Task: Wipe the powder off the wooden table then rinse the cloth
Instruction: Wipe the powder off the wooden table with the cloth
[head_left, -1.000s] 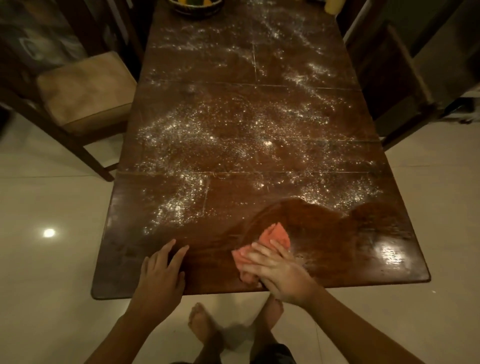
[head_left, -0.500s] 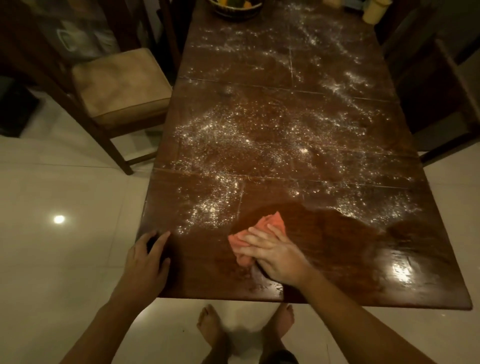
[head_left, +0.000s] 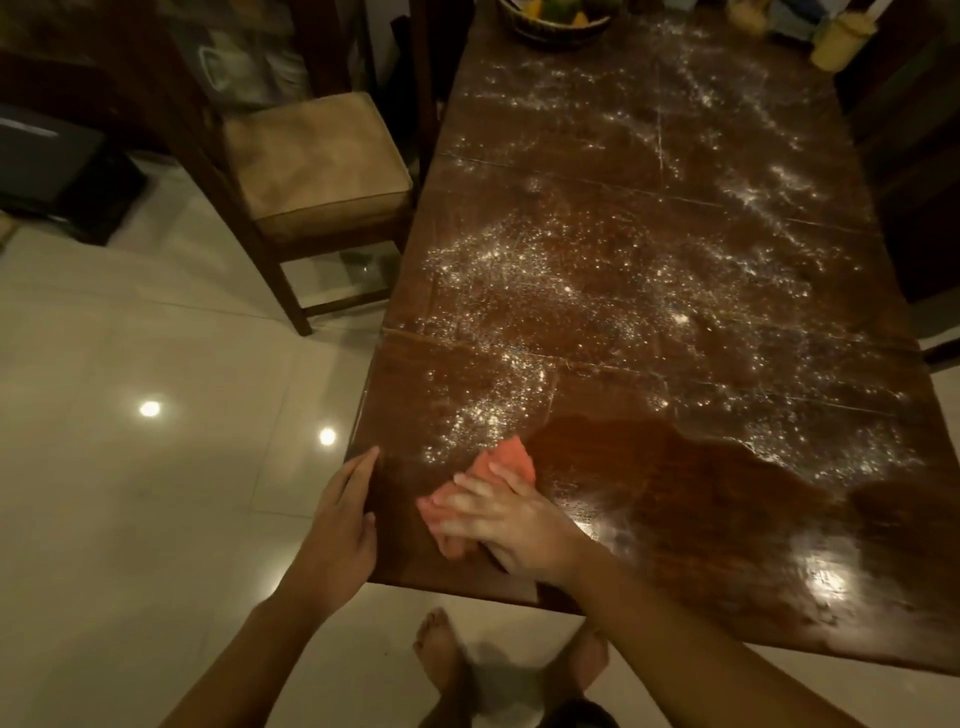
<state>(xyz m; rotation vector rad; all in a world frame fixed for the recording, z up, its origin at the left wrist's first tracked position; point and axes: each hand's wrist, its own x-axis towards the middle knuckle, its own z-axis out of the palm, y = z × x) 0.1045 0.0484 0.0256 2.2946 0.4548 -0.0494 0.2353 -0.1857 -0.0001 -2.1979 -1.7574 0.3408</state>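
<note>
On my feed the right hand (head_left: 511, 525) lies flat on the pink cloth (head_left: 498, 465), fingers straight and slightly spread, pressing it onto the wooden table (head_left: 675, 493) near the front left corner; no finger curls round the cloth. The left hand (head_left: 343, 530) rests against the table's left edge just beside that corner, fingers straight and together, holding nothing. White powder (head_left: 571, 280) speckles the middle and far parts of the top and reaches the cloth's far tip. A dark, glossy patch runs to the right of the cloth along the near edge. A cushioned chair (head_left: 317, 161) stands at the left side, and a bowl (head_left: 553, 21) sits at the far end.
</note>
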